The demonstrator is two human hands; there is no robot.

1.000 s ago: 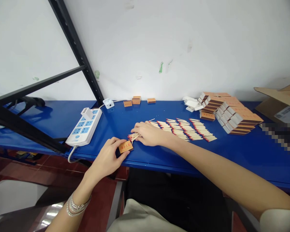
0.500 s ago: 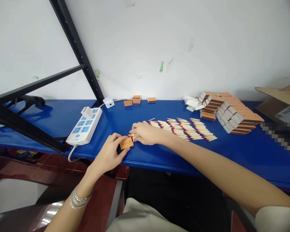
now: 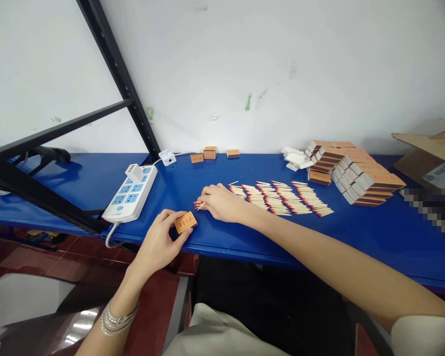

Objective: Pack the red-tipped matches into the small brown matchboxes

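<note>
Contents hidden, a matchbox (image 3: 186,223) is clamped in the left hand (image 3: 160,243); matches (image 3: 199,205) are pinched in the right hand (image 3: 224,203), well apart from stacked matchboxes (image 3: 380,176).

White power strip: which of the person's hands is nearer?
Left. The left hand, holding a matchbox, is just right of the power strip; the right hand, touching matches, is farther right.

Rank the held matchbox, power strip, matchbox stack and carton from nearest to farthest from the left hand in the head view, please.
1. Matchbox: in the left hand.
2. Power strip: to its left.
3. Stack: right side.
4. Carton: right edge.
</note>
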